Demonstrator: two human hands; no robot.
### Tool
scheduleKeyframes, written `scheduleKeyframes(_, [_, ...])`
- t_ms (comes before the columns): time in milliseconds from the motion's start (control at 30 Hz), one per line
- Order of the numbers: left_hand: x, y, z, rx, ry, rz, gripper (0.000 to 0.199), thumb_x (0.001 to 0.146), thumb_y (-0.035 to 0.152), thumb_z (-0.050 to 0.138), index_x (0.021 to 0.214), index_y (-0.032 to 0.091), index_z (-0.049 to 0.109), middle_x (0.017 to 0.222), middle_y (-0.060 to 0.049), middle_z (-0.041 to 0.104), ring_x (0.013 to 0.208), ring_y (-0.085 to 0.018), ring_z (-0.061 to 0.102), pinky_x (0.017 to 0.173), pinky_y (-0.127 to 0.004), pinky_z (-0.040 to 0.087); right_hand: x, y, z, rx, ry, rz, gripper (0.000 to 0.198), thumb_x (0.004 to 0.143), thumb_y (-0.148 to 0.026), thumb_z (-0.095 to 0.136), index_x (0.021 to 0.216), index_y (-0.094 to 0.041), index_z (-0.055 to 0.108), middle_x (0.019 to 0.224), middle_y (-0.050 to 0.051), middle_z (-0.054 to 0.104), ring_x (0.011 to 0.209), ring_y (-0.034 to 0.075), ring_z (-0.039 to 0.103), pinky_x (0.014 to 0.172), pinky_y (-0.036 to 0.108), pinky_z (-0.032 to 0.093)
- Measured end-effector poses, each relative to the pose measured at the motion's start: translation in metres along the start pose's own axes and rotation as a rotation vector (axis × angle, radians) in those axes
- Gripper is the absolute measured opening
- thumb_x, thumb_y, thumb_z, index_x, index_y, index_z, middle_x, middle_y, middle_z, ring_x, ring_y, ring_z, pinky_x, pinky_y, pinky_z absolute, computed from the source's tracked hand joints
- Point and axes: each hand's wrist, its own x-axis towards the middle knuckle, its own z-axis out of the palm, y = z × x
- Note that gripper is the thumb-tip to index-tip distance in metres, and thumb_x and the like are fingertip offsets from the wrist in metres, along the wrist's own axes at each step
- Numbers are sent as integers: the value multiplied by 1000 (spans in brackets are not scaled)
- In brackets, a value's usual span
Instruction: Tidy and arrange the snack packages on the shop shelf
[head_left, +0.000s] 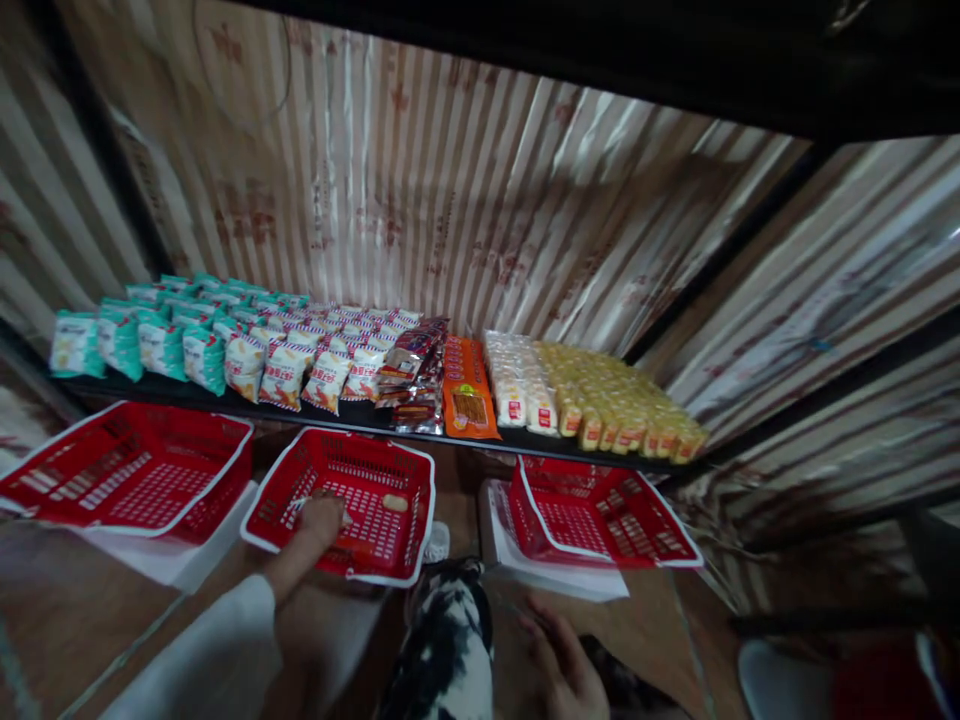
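Observation:
My left hand (319,525), reaching from a white sleeve, is down in the middle red basket (262,530). Its fingers look closed on a small light-coloured packet (346,517), mostly hidden beneath the hand, so its kind cannot be made out. A small pale yellowish item (395,502) lies in the same basket, right of that hand. Low in the view, my right hand (559,660) is beside my legs with its fingers stretched out, holding nothing.
A black shelf (345,415) carries green-and-white bags (161,345), white snack bags (285,375), dark packs (412,370), an orange pack (470,395), white packs (517,390) and yellow packs (622,400). Red baskets stand left (169,525) and right (536,530).

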Motion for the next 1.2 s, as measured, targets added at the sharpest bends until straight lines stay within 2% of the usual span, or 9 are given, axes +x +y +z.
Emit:
scheduleKeyframes(133, [-36,7,-34,50,74,97,34,89,17,54,121,7,57,118,-20,62,111,-30,58,93,-44,48,13,-32,51,-147,-137,-254,52,78,-52,58,118,-19,65,124,12,65,114,27,62,98,43,51])
scheduleKeyframes(267, [-88,25,-74,58,170,296,39,87,12,45,124,18,58,122,-11,64,117,-26,56,97,-37,44,7,-65,103,-306,-334,-624,60,76,-33,64,134,-22,55,140,10,54,134,27,45,113,51,35])
scheduleKeyframes(367, [-126,39,-96,43,208,487,40,85,16,46,122,23,60,118,-7,67,113,-25,58,94,-36,46,-10,-85,119,-359,-409,-710,59,76,-26,65,134,-24,55,136,10,57,130,27,49,110,50,38])
scheduleKeyframes(467, [-154,46,-105,12,251,568,36,86,21,47,119,24,62,117,-7,67,111,-25,59,93,-37,46,-33,-100,115,-359,-495,-670,47,82,-28,60,129,-24,60,124,9,66,116,26,60,103,45,45])
scheduleKeyframes(567, [-170,44,-107,-50,289,578,35,90,32,49,121,24,62,119,-6,67,112,-26,59,93,-37,46,-54,-109,106,-319,-538,-607,43,85,-33,57,126,-22,62,123,9,66,115,25,61,101,43,46])
scheduleKeyframes(833, [-186,6,-108,-244,516,421,43,87,41,53,124,20,60,124,-8,65,115,-26,57,102,-40,43,-74,-109,116,7,-542,-406,45,85,-49,56,120,-22,64,123,7,67,112,25,62,100,43,47])
scheduleKeyframes(933, [-188,-8,-103,-435,491,366,54,84,41,52,132,17,52,126,-11,63,114,-25,59,100,-40,45,-80,-114,125,120,-599,-367,51,83,-57,55,119,-21,64,121,7,67,111,25,62,98,42,48])
scheduleKeyframes(1067, [-189,-16,-90,-767,397,308,70,80,45,52,142,15,38,112,-10,67,98,-23,66,85,-38,54,-91,-125,134,173,-666,-318,56,80,-64,56,115,-22,65,116,7,69,108,26,64,97,42,49])
scheduleKeyframes(1200, [-186,-20,-80,-1047,360,282,82,77,46,56,146,15,25,118,-12,63,96,-21,67,78,-35,57,-93,-132,146,195,-726,-304,58,78,-66,57,115,-22,64,116,6,69,109,26,63,99,42,48])
